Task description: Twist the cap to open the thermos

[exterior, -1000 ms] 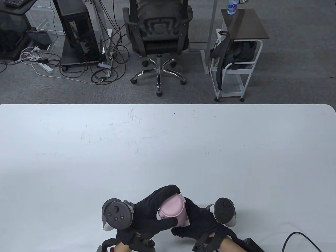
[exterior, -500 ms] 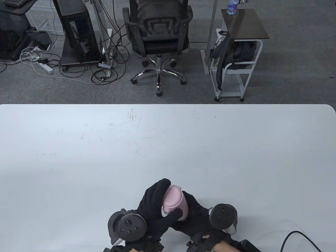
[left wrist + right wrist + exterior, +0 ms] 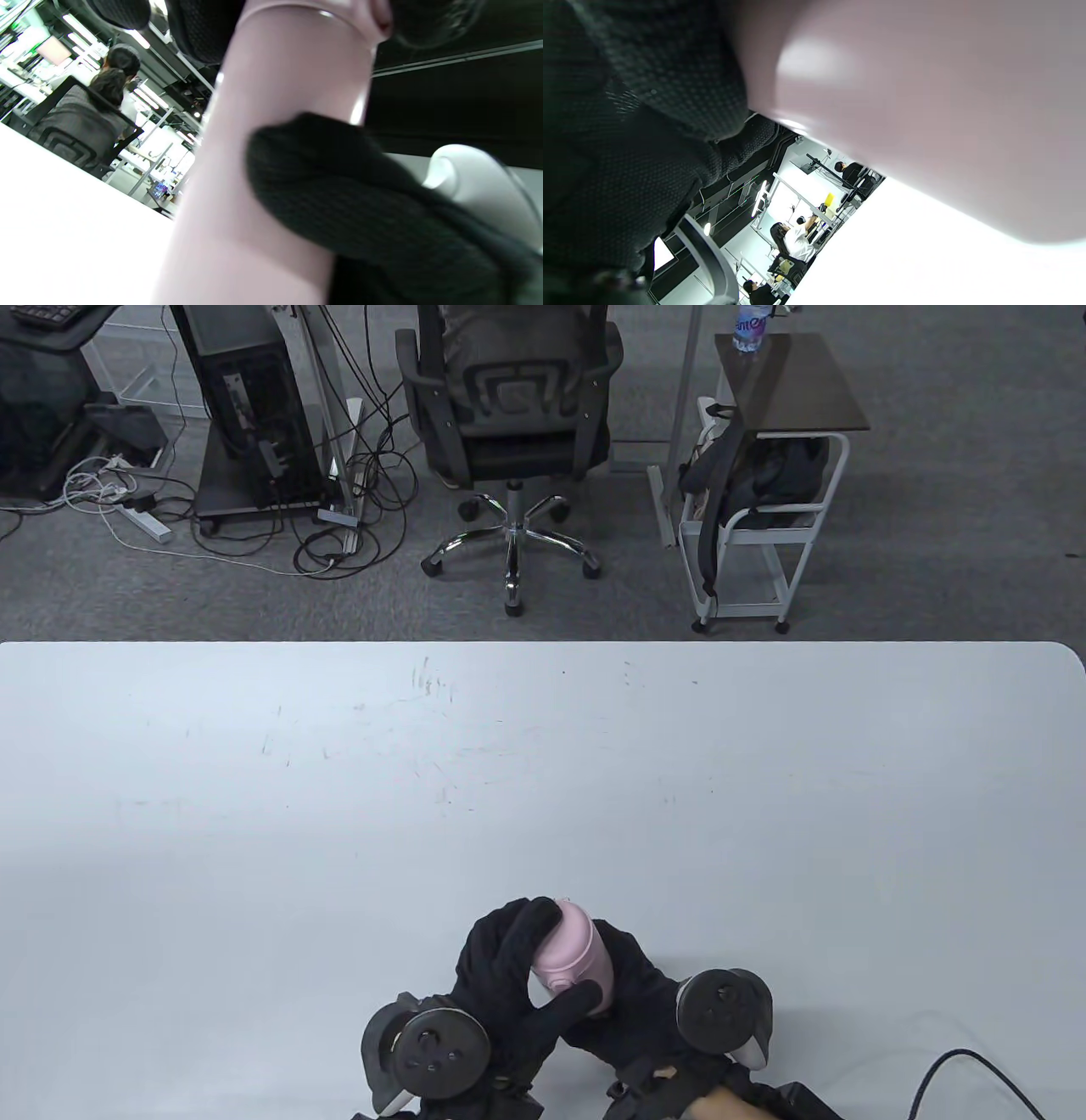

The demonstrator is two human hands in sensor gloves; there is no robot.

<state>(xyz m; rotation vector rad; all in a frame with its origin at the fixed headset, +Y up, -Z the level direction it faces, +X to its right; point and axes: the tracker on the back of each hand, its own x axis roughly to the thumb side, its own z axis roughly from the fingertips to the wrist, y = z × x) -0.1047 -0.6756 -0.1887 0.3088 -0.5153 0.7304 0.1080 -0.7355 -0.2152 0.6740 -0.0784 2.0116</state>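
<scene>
A pink thermos (image 3: 570,950) is held above the table's near edge, its top tilted away from me. My left hand (image 3: 519,959) grips its pink cap, fingers over the far side and thumb (image 3: 570,1003) across the near side. My right hand (image 3: 635,984) wraps around the body below. In the left wrist view the pink body (image 3: 271,140) rises to the cap seam, with the right hand's gloved fingers (image 3: 339,203) around it. In the right wrist view the body (image 3: 925,106) fills the frame beside my glove (image 3: 649,84). The cap sits on the body.
The white table (image 3: 543,780) stretches away from the hands. A black cable (image 3: 959,1069) lies at the near right. Beyond the far edge stand an office chair (image 3: 509,407), a computer tower (image 3: 246,407) and a small white cart (image 3: 764,517).
My left hand has turned around the cap, its tracker swinging right and toward me. The thermos has tipped further away. The right hand has shifted slightly toward me, still holding the body.
</scene>
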